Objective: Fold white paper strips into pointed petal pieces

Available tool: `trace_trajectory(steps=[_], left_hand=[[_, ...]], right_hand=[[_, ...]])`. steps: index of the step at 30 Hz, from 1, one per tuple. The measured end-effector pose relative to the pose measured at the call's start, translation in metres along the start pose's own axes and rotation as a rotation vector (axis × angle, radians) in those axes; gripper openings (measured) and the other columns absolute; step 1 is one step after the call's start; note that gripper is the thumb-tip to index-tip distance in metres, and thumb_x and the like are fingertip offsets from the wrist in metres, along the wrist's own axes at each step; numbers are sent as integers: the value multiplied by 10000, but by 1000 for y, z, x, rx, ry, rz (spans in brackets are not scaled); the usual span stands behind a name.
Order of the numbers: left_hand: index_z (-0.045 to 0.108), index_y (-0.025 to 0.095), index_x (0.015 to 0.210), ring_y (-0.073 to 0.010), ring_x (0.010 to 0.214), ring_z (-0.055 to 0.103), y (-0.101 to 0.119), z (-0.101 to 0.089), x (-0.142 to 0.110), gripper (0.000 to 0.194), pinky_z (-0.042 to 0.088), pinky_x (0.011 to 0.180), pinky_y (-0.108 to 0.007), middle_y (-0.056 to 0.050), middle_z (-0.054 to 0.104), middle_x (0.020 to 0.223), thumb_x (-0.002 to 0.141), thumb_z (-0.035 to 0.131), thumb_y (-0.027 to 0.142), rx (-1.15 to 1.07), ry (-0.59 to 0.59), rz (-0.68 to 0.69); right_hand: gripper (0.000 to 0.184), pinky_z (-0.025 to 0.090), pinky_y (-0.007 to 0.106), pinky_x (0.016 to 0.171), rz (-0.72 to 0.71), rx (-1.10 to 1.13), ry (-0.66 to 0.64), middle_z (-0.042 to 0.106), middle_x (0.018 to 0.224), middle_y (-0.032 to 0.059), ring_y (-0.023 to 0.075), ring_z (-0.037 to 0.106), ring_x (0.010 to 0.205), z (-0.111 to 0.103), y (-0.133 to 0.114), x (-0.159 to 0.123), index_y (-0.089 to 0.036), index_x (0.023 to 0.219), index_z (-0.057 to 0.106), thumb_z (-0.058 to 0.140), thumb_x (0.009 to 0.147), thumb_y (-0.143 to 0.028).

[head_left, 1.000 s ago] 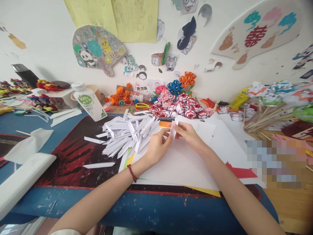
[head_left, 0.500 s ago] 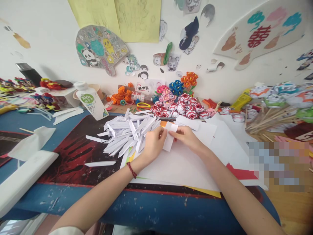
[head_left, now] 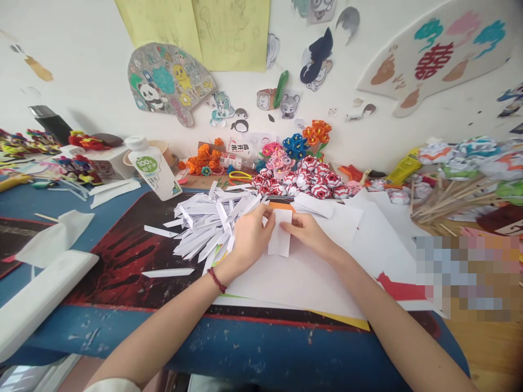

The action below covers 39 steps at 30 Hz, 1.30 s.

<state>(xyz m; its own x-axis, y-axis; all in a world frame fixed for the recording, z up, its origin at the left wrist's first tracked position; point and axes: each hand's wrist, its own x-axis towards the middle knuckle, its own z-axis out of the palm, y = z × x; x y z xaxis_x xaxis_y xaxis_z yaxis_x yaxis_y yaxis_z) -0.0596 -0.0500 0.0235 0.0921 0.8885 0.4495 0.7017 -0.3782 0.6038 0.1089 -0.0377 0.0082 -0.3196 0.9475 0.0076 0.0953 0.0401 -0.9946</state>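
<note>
White paper slip (head_left: pixel 279 243) between the two hands. The left hand (head_left: pixel 252 230) pinches its left edge; the right hand (head_left: pixel 309 233) pinches its right edge, thumb across the near face. Its lower part extends below the fingertips, right of the folded strips (head_left: pixel 200 228).

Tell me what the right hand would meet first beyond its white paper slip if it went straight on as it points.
The right hand would probably meet the left hand, just across the white paper slip; exact depth is unclear.
</note>
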Motion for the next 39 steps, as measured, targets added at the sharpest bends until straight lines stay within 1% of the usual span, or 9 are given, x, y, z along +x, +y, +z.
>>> trace_trajectory(steps=[3,5,9,11,13,17,24,31,39], left_hand=[[617,215,963,-137,615,582,-4,1,-1,130,313,585,-265,-10,699,838,892,512,243,150,52,94],[620,213,974,-145,653,593,-7,0,-1,157,305,578,-276,-20,693,849,918,474,229,260,74,218],[628,196,962,-157,744,610,-13,-5,1,205,339,622,-293,-39,690,864,939,426,167,415,31,507],[637,195,955,-158,772,614,-13,-7,2,210,357,636,-292,-44,694,890,940,429,169,401,14,551],[655,199,940,-155,783,617,-11,-8,4,203,377,643,-282,-45,697,911,939,452,213,294,24,489],[683,201,871,-128,702,604,-8,-7,10,177,415,614,-247,-26,700,865,895,541,304,-102,6,211],[640,140,818,-106,554,578,-15,-6,20,286,413,469,-201,-33,650,736,775,669,421,-682,-198,-187],[621,126,810,-79,495,517,-13,-5,18,332,390,447,-190,-4,590,642,740,703,440,-761,-292,-216],[630,124,771,-83,502,524,-14,-5,17,330,399,479,-201,-23,620,656,752,689,448,-633,-242,-182]], right_hand=[[300,532,386,790,9,8,-16,731,960,77,281,680,912,2,0,-1,-163,980,704,662,788,-389],[335,528,377,776,6,-3,-14,729,960,90,283,678,897,2,-2,-2,-145,981,705,663,787,-415],[398,512,347,736,-9,-12,13,720,967,107,280,666,888,2,-4,-2,-121,993,700,655,790,-460],[417,503,331,706,-24,-14,31,715,952,101,273,659,874,1,-3,-1,-119,999,695,653,788,-475],[423,487,311,667,-51,-46,52,709,921,87,259,650,841,0,-2,0,-121,992,694,639,794,-491],[392,440,279,621,-129,-195,100,680,833,51,218,610,764,-3,0,1,-127,921,699,597,822,-492],[342,382,259,578,-163,-280,120,616,747,25,169,540,676,-4,-1,1,-125,866,677,570,844,-449],[352,362,258,555,-121,-299,81,590,718,18,156,515,638,-3,-1,0,-127,837,669,576,834,-467],[366,336,260,532,-121,-241,47,575,706,17,149,497,611,-1,-4,-3,-123,852,674,609,812,-481]])
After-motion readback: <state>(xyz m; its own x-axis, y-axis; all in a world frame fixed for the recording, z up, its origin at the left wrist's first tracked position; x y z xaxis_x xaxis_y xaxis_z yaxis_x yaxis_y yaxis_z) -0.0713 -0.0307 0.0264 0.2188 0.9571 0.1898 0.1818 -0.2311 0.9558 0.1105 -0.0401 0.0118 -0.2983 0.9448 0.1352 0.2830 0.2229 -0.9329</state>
